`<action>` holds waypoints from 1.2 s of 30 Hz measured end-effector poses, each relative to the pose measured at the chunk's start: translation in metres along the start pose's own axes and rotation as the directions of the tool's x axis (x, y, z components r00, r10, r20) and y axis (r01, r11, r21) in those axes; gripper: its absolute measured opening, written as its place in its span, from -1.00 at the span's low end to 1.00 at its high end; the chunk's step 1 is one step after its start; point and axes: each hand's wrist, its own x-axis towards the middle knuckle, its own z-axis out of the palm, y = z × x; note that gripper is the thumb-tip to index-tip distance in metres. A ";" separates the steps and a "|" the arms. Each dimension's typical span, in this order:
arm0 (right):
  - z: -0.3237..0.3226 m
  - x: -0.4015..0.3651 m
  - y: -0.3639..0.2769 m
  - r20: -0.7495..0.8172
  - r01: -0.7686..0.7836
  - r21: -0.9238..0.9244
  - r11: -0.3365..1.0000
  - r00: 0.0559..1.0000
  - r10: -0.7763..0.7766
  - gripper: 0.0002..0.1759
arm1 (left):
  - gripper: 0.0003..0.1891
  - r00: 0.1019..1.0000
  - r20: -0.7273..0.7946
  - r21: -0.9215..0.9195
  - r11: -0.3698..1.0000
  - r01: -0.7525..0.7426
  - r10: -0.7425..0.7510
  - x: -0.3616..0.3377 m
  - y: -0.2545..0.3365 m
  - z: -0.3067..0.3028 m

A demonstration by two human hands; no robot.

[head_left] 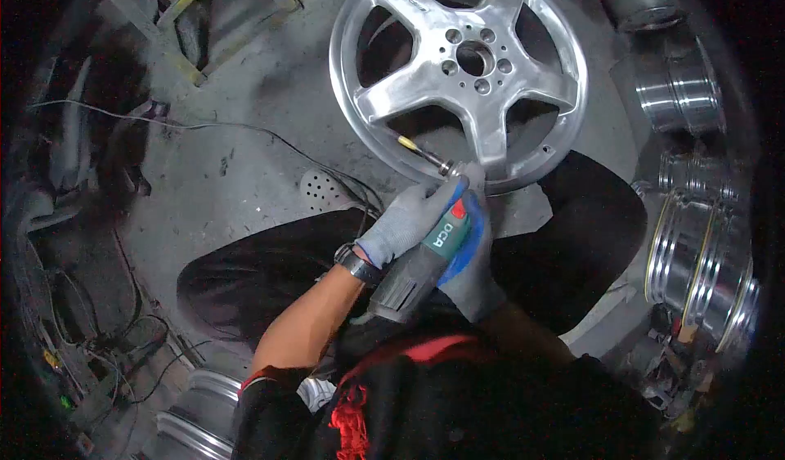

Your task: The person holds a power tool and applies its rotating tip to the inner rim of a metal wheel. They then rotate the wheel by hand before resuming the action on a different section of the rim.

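A silver five-spoke alloy wheel (458, 76) lies face up on the grey floor in front of me. Both my hands wear grey gloves and grip a green and grey die grinder (425, 255). My left hand (405, 219) wraps the front of the tool body. My right hand (474, 255) holds it from the other side, partly hidden under the tool. The grinder's thin bit (421, 153) has a yellow tip and rests on the wheel's near rim between two spokes. A dark watch (356, 262) sits on my left wrist.
Several bare metal rims (703, 255) are stacked along the right side, and another rim (196, 419) lies at the lower left. A thin cable (245, 129) runs across the floor. A metal frame (204, 18) stands at the upper left. My dark trouser legs (245, 280) spread below the wheel.
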 end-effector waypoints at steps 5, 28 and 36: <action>0.001 0.001 0.007 0.125 0.277 -0.480 0.833 0.961 -0.247 -0.44 | -0.20 0.999 -0.016 0.023 0.999 0.045 -0.045 0.005 -0.012 -0.004; 0.017 0.050 0.033 0.085 0.104 -0.066 0.992 0.992 -0.098 -0.52 | -0.48 0.929 0.139 0.431 0.823 -0.370 0.344 0.026 -0.033 -0.067; 0.003 0.054 0.040 -0.143 0.188 -0.576 0.796 0.935 -0.325 -0.60 | -0.46 0.984 0.102 0.229 0.959 -0.167 0.147 0.018 -0.034 -0.055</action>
